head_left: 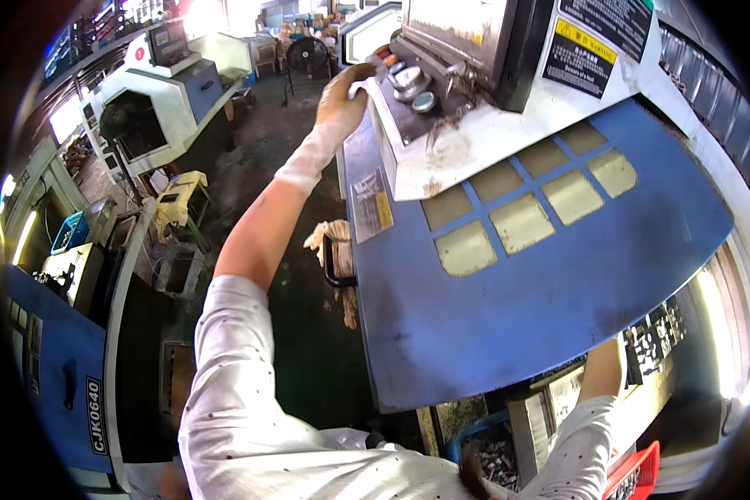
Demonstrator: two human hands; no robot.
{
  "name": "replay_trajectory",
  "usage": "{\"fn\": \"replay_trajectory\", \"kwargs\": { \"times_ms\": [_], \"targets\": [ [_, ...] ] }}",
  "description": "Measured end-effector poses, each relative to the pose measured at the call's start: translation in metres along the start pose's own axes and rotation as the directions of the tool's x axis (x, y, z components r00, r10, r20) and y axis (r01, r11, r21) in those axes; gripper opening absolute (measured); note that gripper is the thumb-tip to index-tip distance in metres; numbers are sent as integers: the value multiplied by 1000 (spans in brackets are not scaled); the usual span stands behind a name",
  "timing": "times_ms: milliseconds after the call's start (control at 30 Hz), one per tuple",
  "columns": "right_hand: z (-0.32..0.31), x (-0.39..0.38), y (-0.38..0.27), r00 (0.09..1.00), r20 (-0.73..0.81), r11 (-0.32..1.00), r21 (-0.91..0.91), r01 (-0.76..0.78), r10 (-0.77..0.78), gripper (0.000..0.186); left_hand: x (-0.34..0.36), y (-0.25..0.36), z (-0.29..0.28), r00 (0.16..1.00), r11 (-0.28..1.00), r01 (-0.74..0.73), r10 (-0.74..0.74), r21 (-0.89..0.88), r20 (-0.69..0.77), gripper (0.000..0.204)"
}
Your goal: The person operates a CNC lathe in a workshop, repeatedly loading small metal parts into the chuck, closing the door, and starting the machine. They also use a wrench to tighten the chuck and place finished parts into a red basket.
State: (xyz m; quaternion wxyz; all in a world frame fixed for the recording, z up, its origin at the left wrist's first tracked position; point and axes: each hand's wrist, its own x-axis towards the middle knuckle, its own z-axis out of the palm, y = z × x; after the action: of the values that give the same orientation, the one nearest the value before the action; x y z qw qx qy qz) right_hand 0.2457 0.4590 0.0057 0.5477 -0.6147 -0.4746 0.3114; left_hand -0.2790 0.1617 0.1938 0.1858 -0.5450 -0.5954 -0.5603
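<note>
My left hand (340, 102), in a pale yellowish work glove, grips the left edge of a machine's control panel (392, 150), fingers bent over its corner. Close by on the panel are round push buttons (410, 79) and a bunch of keys (467, 82). The machine's blue door (517, 308), with several small window panes, spreads across the middle. My right arm reaches under the door's lower right edge; of my right hand (610, 358) only the wrist end shows, its fingers hidden. Beside it sits a dark metal block with shiny fittings (657, 340).
Below the door stand a blue basket of small metal parts (496, 462) and a red basket (637, 473). A cloth glove (333, 236) hangs by the black door handle (335, 271). Other machines (154, 108), a yellow stool (183, 196) and a fan (307, 55) stand to the left and behind.
</note>
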Motion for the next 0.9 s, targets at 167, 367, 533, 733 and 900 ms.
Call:
{"fn": "replay_trajectory", "kwargs": {
  "times_ms": [167,367,533,733,900],
  "targets": [
    [-13,0,7,1000,-20,1000,6,-18,18,32,54,-9,32,986,997,-35,22,74,165,52],
    [-4,-9,4,1000,-2,999,35,-6,6,28,64,-53,30,998,999,34,-32,-28,62,58],
    [-5,-9,5,1000,-17,1000,30,7,-6,26,8,22,3,997,987,-21,9,-159,-75,45],
    [-21,-20,-4,997,-69,998,50,46,-42,23,-60,149,48,998,974,-2,-14,227,67,57],
    [19,-87,-19,997,32,947,316,62,-76,21,-58,144,47,997,886,-67,44,459,60,66]
  ]
}}
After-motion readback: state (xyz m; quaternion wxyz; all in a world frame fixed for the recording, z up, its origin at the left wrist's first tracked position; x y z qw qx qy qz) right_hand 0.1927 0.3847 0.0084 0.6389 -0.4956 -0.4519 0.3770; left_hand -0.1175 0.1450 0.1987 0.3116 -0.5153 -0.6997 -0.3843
